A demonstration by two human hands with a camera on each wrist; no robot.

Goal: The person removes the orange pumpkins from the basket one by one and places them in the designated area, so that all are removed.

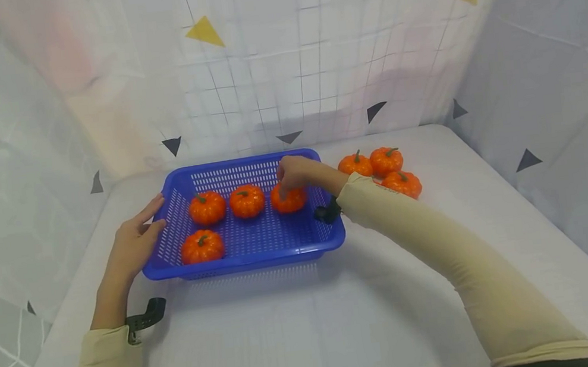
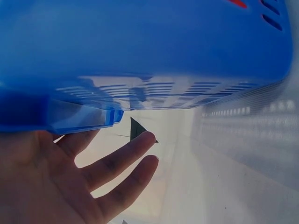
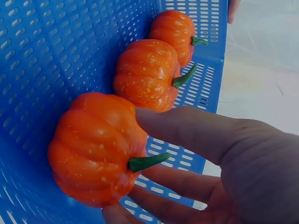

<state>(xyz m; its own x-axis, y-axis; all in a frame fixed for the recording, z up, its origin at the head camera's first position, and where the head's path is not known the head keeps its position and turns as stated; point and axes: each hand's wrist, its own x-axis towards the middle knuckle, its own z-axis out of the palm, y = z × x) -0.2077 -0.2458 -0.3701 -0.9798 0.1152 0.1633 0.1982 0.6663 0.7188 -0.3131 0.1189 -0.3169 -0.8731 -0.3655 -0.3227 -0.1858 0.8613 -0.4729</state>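
R hand: grip on 1 pumpkin, narrowed to its width; thumb on one flank, fingers round the other. That pumpkin is inside the basket, approx. 2–3 o'clock of basket ctr.

L hand: at basket's 9 o'clock edge, against the rim; fingers fairly straight, spread wide (L wrist view).

In the way of R hand: middle pumpkin close by at 9 o'clock of the held one; basket back wall at 12, side wall at 3. R sleeve comes in from 4–5 o'clock, covering part of the basket's R edge & the loose group.

Also in basket: back-L pumpkin at 9–10 o'clock, front-L pumpkin at 8.

Outside, 3 o'clock: 3 loose pumpkins clustered on the table; scrap of orange by the sleeve, can't tell if a 4th.

Materials: pumpkins squat, ribbed, glossy orange w/ pale flecks, curved green stems. Basket blue, looks plastic; rectangular, slotted walls + floor, smooth flared rim. Table cover white, smooth. Backdrop at 12 o'clock: pale creased sheet, thin grid lines, yellow & dk grey triangles. Sleeves beige, stretchy-looking; dk strap on L wrist.
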